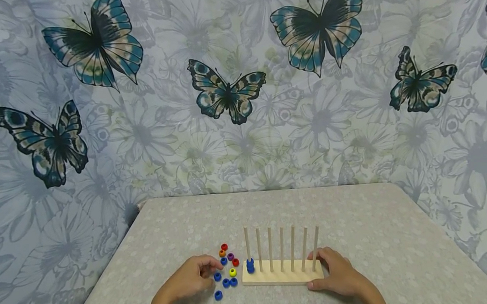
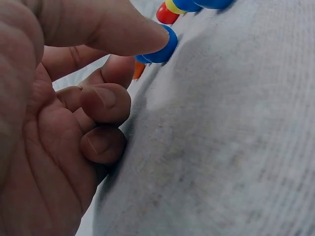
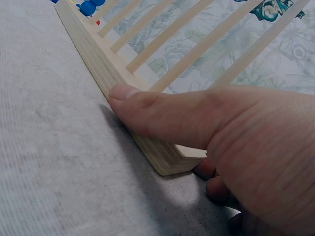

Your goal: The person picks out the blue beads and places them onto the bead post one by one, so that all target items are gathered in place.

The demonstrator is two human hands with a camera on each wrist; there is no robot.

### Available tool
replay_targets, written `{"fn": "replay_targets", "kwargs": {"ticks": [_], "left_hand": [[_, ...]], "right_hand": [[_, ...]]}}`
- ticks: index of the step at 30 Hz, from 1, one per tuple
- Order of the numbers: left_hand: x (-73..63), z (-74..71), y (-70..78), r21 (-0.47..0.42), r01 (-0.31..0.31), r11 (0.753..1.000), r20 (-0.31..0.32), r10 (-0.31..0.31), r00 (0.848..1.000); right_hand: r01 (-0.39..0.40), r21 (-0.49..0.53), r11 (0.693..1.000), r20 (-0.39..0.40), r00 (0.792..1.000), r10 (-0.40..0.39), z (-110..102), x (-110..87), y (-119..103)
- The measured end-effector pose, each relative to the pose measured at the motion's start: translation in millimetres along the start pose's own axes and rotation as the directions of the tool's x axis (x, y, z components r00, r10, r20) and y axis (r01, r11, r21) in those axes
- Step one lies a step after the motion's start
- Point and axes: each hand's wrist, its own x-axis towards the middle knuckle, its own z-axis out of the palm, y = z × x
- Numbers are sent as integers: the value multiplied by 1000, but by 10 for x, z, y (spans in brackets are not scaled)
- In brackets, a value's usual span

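Observation:
A pale wooden peg stand (image 1: 282,278) with a row of upright pegs is at the front middle of the table. Blue beads (image 1: 250,266) are stacked low on its leftmost peg. My right hand (image 1: 337,273) grips the stand's right end, thumb along the front edge and fingers behind. Left of the stand, my left hand (image 1: 189,276) reaches in among loose beads, index finger and thumb apart. A blue bead (image 1: 217,277) lies close to those two fingertips. In the left wrist view the thumb overlaps a blue bead (image 2: 170,46); the other fingers are bent.
Around the left hand lie more loose beads: red (image 1: 224,247), orange (image 1: 222,253), purple (image 1: 230,257), yellow (image 1: 233,272) and several blue ones. A patterned cloth covers the table (image 1: 189,224). Behind it hangs a butterfly-print backdrop (image 1: 244,157).

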Motion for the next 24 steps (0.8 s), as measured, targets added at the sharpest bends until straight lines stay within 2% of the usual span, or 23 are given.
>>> {"fn": "replay_targets", "kwargs": {"ticks": [10, 24], "left_hand": [[30, 22, -36, -7, 43, 999, 0, -43, 999], [27, 24, 6, 24, 49, 998, -4, -49, 999]], "right_hand": [[9, -1, 1000, 2, 1000, -9, -7, -1, -12], [7, 2, 1000, 4, 1000, -8, -4, 11, -6]]}}
